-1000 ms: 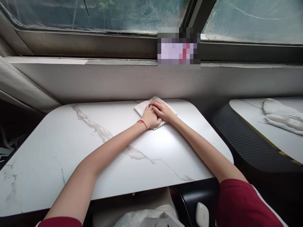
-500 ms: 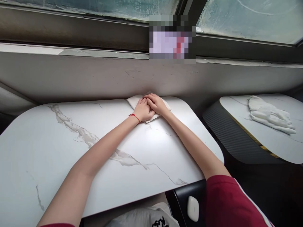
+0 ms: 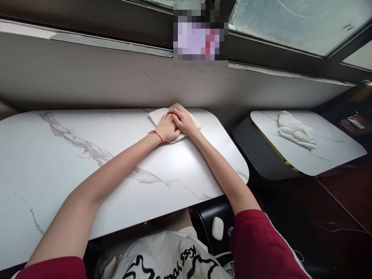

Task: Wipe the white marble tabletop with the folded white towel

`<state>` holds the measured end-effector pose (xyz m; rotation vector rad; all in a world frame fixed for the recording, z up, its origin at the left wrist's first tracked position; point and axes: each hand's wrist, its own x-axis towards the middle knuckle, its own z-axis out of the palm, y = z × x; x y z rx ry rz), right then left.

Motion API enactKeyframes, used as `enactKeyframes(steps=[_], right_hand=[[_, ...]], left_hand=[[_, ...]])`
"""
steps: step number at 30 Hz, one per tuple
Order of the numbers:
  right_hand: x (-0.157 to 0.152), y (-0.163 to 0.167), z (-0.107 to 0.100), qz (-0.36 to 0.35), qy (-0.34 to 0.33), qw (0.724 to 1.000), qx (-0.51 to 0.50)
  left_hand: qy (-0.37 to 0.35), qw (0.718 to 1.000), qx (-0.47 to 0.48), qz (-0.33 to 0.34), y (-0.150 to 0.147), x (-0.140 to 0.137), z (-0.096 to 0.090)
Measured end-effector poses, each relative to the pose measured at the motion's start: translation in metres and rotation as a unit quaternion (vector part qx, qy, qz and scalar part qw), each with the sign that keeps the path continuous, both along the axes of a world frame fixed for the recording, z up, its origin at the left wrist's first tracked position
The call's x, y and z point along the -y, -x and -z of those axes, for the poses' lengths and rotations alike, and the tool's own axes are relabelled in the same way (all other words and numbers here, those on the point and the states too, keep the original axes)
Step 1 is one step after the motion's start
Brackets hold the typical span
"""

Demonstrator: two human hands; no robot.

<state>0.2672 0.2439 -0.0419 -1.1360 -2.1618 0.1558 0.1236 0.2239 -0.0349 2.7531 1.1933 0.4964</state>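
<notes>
A white cloth with a scalloped edge lies against the wall at the back edge of a white marble-patterned table. Resting flat on this cloth is my left hand, with a red string bracelet around its wrist. My right hand overlaps the left one from the right, its fingers stretched over the left fingers and the cloth. Both arms reach forward across the tabletop. Most of the cloth's middle is hidden under the two hands.
To the right, a second marble-patterned table with a ribbed dark side holds a crumpled white cloth. A wall rises behind, below windows. A small white case sits on a black surface beside my lap.
The camera view has turned down and to the right, bringing more of the second table into sight. Both hands stay on the cloth at about the same spot.
</notes>
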Motion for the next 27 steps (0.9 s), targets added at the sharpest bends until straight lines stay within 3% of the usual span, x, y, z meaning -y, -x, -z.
enactKeyframes(steps=[4, 11, 15, 21, 24, 27], right_hand=[[0.033, -0.007, -0.002, 0.001, -0.005, 1.000, 0.014], [0.115, -0.029, -0.005, -0.003, -0.001, 1.000, 0.007], [0.169, -0.039, -0.008, 0.030, 0.007, 1.000, -0.003], [0.255, -0.046, -0.009, 0.098, 0.015, 0.995, 0.014], [0.285, -0.051, -0.003, 0.139, -0.002, 0.990, 0.031], [0.294, -0.059, 0.001, 0.160, -0.012, 0.986, 0.048]], left_hand=[[-0.004, 0.999, -0.045, 0.003, -0.010, 0.030, -0.005], [0.004, 0.984, -0.179, -0.007, -0.039, 0.111, -0.026], [0.013, 0.982, -0.187, 0.040, -0.050, 0.155, -0.031], [-0.016, 0.976, -0.161, 0.148, -0.056, 0.212, -0.018], [-0.052, 0.968, -0.125, 0.211, -0.057, 0.225, -0.009], [-0.072, 0.961, -0.080, 0.254, -0.060, 0.224, -0.004]])
